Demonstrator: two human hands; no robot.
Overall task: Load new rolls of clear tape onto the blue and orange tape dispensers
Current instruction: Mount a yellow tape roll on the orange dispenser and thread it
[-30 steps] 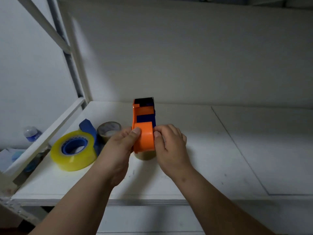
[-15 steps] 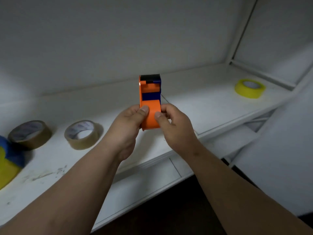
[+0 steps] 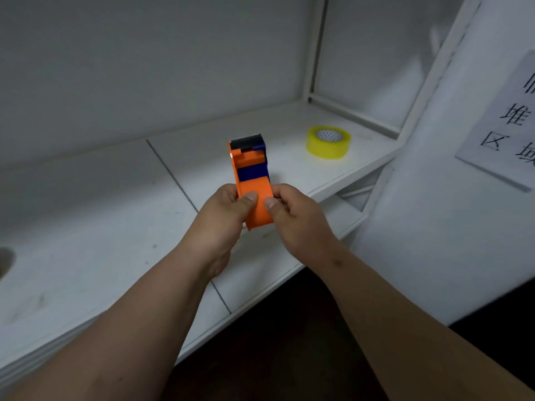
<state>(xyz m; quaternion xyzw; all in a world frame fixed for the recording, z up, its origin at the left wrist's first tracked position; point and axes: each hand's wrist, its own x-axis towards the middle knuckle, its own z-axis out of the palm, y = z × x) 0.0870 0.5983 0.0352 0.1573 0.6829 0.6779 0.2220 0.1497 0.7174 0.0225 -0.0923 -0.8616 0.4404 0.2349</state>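
Holding the dispenser (image 3: 251, 180) above the shelf (image 3: 95, 227), both hands pinching its orange end: left hand (image 3: 224, 211) with thumb on top, right hand (image 3: 292, 212) likewise, fingers curled underneath. Sitting well apart on the shelf's far right, a yellowish tape roll (image 3: 328, 142), untouched. Risking, by the look of it, a slip from this fingertip grip once one hand is freed to reach for the roll; also risking a nick from the cutter end, pointing away. No roll appearing seated in the dispenser yet.

view: swung right | yellow tape roll (image 3: 329, 142): nearer | brown rolls: gone from view
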